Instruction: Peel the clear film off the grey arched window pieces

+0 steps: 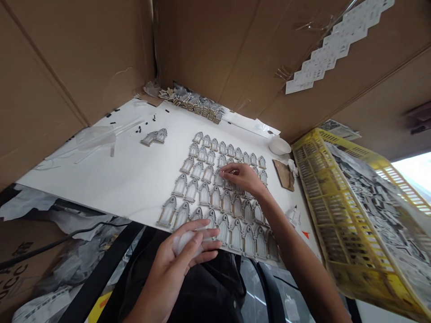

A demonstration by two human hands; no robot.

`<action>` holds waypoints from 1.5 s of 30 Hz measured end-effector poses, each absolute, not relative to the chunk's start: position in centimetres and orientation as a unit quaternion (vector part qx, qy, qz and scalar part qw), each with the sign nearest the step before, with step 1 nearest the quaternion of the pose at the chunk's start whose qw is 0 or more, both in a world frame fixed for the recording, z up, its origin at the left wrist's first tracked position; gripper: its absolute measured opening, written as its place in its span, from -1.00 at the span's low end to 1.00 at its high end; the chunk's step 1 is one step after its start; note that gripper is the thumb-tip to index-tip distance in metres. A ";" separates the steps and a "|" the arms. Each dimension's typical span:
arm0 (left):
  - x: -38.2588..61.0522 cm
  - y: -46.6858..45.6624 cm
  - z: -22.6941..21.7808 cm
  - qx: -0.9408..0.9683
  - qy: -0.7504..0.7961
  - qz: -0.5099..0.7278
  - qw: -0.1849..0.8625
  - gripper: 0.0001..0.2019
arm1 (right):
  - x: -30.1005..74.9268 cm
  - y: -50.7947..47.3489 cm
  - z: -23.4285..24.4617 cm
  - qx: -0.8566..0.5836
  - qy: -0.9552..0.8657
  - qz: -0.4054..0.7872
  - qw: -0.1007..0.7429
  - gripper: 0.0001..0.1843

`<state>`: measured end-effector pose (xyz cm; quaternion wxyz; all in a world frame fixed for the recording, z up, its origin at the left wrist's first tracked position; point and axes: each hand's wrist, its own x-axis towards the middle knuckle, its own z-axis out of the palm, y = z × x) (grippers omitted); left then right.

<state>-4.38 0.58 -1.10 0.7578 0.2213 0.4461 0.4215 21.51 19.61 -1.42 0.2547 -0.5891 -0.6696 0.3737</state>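
Observation:
My left hand point(185, 251) is closed around a small stack of thin, whitish translucent pieces point(184, 240), just over the table's near edge. My right hand point(242, 177) reaches over the rows, thumb and fingertips together at one arch-shaped piece point(218, 178). Whether those fingertips pinch anything is too small to make out. Several rows of grey, arch-shaped frames point(204, 194) with pale middles lie flat on the white table point(134, 179). My right hand and forearm hide part of the rows.
A yellow plastic crate point(313, 193) full of grey parts stands at the right. Near it are a white bowl point(279, 146) and a brown board piece point(283, 175). Stacked frames point(198, 106) line the back, against cardboard walls point(215, 49). Two joined arches point(154, 137) lie at left.

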 end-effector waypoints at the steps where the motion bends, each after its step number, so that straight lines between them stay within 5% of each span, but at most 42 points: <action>1: -4.4 0.6 -1.1 0.221 0.447 0.421 0.757 -0.52 | 21.4 19.6 -1.3 -0.593 -0.670 0.366 0.255 -0.64; 7: -4.1 0.9 -1.2 0.238 0.450 0.415 0.754 -0.50 | 19.8 16.9 1.4 -0.575 -0.686 0.364 0.257 -0.60; 12: -3.8 0.9 -1.6 0.255 0.460 0.402 0.750 -0.47 | 17.4 11.6 5.0 -0.461 -0.725 0.493 0.137 -0.69; 18: -3.2 0.5 -2.3 0.267 0.447 0.395 0.757 -0.52 | 17.0 7.9 6.0 -0.453 -0.722 0.503 0.147 -0.81; 21: -3.0 0.4 -2.4 0.252 0.461 0.392 0.755 -0.47 | 17.8 8.4 5.7 -0.479 -0.730 0.458 0.165 -0.78; 28: -3.1 0.4 -2.2 0.202 0.424 0.383 0.795 -0.53 | 19.9 15.3 2.9 -0.604 -0.734 0.147 0.275 -0.76; 45: -3.4 0.5 -2.3 0.180 0.400 0.387 0.811 -0.54 | 20.6 17.9 -0.8 -0.595 -0.751 0.120 0.260 -0.77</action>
